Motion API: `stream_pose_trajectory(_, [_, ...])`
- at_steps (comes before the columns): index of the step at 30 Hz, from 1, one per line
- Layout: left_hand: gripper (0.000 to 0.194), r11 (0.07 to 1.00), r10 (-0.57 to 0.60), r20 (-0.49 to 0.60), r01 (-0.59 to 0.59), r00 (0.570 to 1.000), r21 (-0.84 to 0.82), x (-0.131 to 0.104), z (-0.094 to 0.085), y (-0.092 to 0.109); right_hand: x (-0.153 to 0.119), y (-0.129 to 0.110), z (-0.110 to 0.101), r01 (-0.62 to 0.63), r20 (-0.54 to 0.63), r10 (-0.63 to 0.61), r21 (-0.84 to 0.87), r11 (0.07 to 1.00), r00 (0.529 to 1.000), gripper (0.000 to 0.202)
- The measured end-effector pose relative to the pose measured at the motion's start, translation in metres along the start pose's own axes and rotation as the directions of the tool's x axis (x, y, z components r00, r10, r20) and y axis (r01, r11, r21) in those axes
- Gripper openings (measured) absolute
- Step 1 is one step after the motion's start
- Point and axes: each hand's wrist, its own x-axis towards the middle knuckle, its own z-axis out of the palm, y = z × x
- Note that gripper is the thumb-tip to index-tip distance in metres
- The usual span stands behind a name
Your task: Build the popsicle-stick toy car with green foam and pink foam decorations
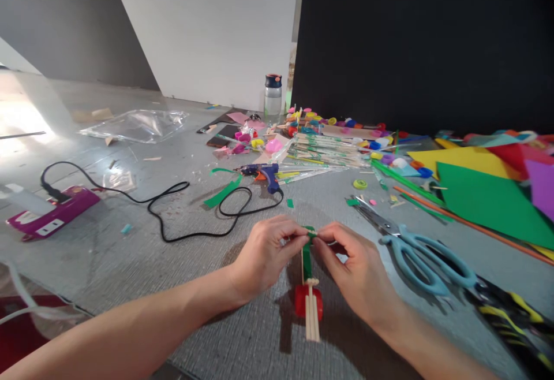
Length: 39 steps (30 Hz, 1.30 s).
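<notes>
My left hand (264, 256) and my right hand (357, 267) meet at the top of a small craft piece (310, 299) lying on the grey table (173, 287). The piece is a bundle of thin wooden sticks glued to a red bottle cap, with a green foam strip (307, 259) running up its length. Both hands pinch the upper end of that green strip between thumb and fingertips. The strip's top end is partly hidden by my fingers.
Blue-handled scissors (415, 253) lie right of my right hand. A blue glue gun (266, 173) with a black cord (194, 207) lies behind, plugged into a purple power strip (52, 212). Coloured foam sheets (489, 195), bottle caps, sticks (324, 149), a plastic bag (134, 125) and a water bottle (272, 96) are farther back.
</notes>
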Motion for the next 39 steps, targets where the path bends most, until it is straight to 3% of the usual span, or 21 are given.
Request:
stream_pose_trajectory(8, [0.018, 0.994, 0.055, -0.007, -0.054, 0.998, 0.091, 0.001, 0.0, 0.001, 0.002, 0.001, 0.001, -0.002, -0.016, 0.001, -0.022, 1.0, 1.0, 0.028])
stream_pose_trajectory(23, [0.017, 0.999, 0.021, -0.003, -0.02, 1.0, 0.031, 0.001, 0.0, -0.003, 0.005, 0.001, -0.001, 0.036, 0.015, -0.036, 0.018, 0.999, 0.999, 0.025])
stream_pose_trajectory(28, [0.014, 0.999, -0.007, 0.008, 0.007, 1.0, 0.046, 0.003, -0.002, -0.004, 0.003, 0.004, -0.005, -0.009, 0.042, 0.009, 0.017, 1.0, 0.999, 0.022])
stream_pose_trajectory(33, [0.008, 0.998, -0.042, 0.006, 0.042, 0.999, 0.038, 0.005, -0.001, -0.004, 0.003, 0.011, -0.01, -0.09, -0.007, 0.09, -0.059, 0.994, 0.996, 0.032])
stream_pose_trajectory(36, [0.014, 0.996, -0.084, -0.025, 0.085, 0.996, 0.036, 0.005, -0.003, 0.0, 0.002, 0.016, -0.012, -0.124, -0.039, 0.121, -0.074, 0.99, 0.992, 0.039])
stream_pose_trajectory(39, [0.022, 0.991, -0.117, -0.072, 0.121, 0.99, 0.058, 0.007, -0.008, 0.005, 0.001, 0.022, -0.013, -0.146, -0.067, 0.143, -0.049, 0.988, 0.987, 0.032])
